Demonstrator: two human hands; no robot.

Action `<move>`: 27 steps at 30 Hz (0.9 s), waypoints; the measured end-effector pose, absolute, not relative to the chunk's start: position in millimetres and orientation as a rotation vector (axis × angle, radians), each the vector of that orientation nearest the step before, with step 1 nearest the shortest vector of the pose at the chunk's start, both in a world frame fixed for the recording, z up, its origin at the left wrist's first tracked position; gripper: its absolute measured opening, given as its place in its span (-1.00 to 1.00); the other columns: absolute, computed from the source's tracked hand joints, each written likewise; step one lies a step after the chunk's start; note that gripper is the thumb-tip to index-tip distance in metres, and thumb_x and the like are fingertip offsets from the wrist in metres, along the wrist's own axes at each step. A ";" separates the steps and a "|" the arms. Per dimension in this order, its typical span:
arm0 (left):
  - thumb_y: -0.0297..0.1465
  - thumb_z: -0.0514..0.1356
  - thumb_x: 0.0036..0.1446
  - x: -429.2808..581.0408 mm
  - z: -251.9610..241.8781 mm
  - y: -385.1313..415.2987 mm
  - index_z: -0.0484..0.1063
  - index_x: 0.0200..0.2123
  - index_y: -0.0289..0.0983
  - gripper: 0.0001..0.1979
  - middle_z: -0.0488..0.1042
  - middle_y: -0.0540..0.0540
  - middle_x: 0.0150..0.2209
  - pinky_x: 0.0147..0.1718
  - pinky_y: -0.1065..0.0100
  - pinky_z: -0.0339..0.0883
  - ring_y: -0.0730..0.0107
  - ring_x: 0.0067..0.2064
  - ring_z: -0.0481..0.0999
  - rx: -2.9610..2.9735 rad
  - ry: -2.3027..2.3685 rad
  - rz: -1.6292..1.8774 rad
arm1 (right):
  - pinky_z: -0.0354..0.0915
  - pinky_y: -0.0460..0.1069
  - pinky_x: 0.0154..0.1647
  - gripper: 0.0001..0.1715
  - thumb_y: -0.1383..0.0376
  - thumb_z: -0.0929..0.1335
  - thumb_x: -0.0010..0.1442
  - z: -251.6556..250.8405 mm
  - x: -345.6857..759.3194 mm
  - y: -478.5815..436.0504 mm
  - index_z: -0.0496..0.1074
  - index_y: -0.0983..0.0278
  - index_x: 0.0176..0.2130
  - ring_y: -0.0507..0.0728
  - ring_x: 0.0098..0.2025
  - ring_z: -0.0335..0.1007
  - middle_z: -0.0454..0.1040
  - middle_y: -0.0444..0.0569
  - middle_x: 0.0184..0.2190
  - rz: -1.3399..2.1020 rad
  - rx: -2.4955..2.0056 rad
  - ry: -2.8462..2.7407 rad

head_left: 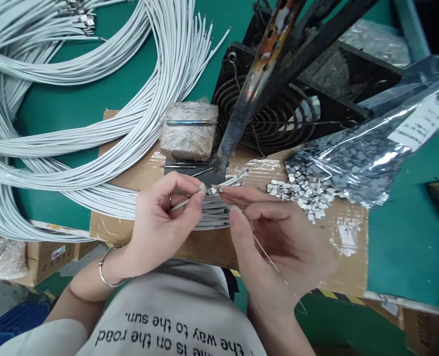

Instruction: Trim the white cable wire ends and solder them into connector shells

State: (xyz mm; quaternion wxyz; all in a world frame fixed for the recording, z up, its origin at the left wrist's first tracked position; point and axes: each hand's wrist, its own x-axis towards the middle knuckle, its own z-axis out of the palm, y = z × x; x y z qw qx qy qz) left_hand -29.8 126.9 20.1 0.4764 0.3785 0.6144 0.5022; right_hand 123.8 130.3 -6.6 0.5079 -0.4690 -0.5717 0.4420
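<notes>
My left hand (167, 217) pinches the end of a white cable (179, 204), where a small metal piece (214, 190) shows at the fingertips. Close on its right, my right hand (275, 232) has its fingertips near that metal piece, thumb and fingers curled, with a thin wire (271, 259) running down across the palm. What the right fingertips grip is too small to make out. Behind the hands lies a bundle of white cables (212, 220) on the cardboard (349, 247). Small metal pieces (308, 193) are heaped to the right.
Large coils of white cable (130, 163) cover the left side. A wrapped block (190, 133) with a metal rod on it stands ahead. Slanting metal bars (249, 94) rise before a black fan (279, 113). A clear bag (382, 138) of metal pieces lies at the right.
</notes>
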 end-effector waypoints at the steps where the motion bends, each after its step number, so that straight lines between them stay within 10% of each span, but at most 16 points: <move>1: -0.53 0.33 0.25 -29.7 20.2 127.2 0.51 -0.39 -0.30 -0.86 0.59 -0.08 -0.24 -0.51 0.55 0.35 0.58 -0.44 0.47 0.927 1.504 1.235 | 0.62 0.12 0.05 -0.77 0.50 0.46 0.28 -7.0 123.3 130.0 0.47 0.17 -0.21 0.18 0.01 0.70 0.71 -0.02 -0.02 1.061 -1.130 -1.371; 27: -0.58 0.34 0.23 -29.2 19.0 139.9 0.55 -0.39 -0.27 -0.84 0.59 -0.05 -0.25 -0.40 0.57 0.41 0.50 -0.27 0.55 0.975 1.536 1.325 | 0.66 0.09 -0.01 -0.77 0.50 0.49 0.26 -5.8 111.7 144.3 0.52 0.17 -0.23 0.16 -0.11 0.72 0.72 -0.08 -0.04 0.987 -1.098 -1.315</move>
